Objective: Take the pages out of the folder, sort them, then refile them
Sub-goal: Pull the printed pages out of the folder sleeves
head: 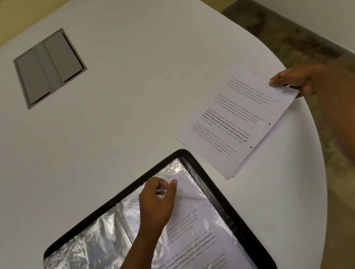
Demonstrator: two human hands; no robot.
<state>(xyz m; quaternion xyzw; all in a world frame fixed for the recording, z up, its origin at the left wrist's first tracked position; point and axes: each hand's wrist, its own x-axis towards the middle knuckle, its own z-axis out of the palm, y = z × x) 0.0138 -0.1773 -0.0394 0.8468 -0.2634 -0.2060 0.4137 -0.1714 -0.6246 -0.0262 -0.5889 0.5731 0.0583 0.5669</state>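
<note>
Resting on the white table [124, 119], the black folder [234, 206] lies open at the near edge. Loose pages [236, 123] sit right of it, corner pinched by right hand [296, 81]. Left hand [158, 196] pinches the sleeve [195, 200] top; judgement: spread the opening before drawing the page.

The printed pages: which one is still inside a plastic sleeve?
The page in the folder under the left hand; the loose stack held by the right hand lies bare.
</note>
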